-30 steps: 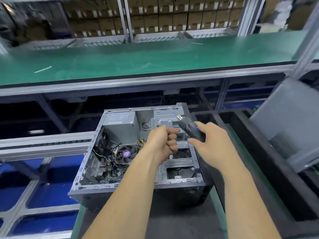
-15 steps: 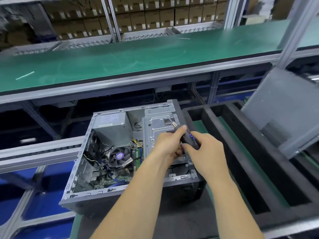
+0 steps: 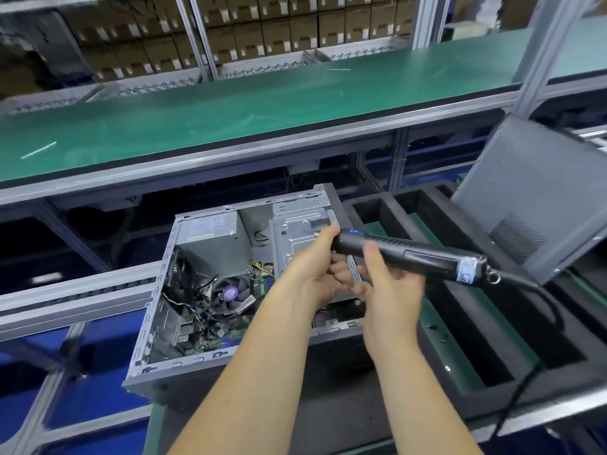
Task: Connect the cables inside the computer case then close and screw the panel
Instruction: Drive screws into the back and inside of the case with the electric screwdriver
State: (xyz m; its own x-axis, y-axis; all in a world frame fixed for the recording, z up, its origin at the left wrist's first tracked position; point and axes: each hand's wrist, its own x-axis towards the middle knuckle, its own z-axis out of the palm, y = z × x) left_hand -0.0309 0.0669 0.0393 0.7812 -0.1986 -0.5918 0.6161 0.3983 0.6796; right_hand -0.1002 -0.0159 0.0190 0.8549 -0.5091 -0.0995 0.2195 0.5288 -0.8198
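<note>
Above the open computer case (image 3: pixel 210 290), both hands' grip clenched around electric screwdriver (image 3: pixel 410 254), left hand (image 3: pixel 315 274), right hand (image 3: pixel 391 284).

- open top of computer case (image 3: pixel 184 290), side panel (image 3: pixel 532 205) off and leaning well apart to the right.
- left half crowded: power supply (image 3: pixel 213 238), fan (image 3: pixel 230 292), loose cables (image 3: pixel 203 310).
- right half roofed by drive cage (image 3: pixel 299 231).
- both hands and electric screwdriver (image 3: pixel 414 254) held above the cage, blocking reach from that side.
- deep slots free in black foam tray (image 3: pixel 486 326), just beside the case.
</note>
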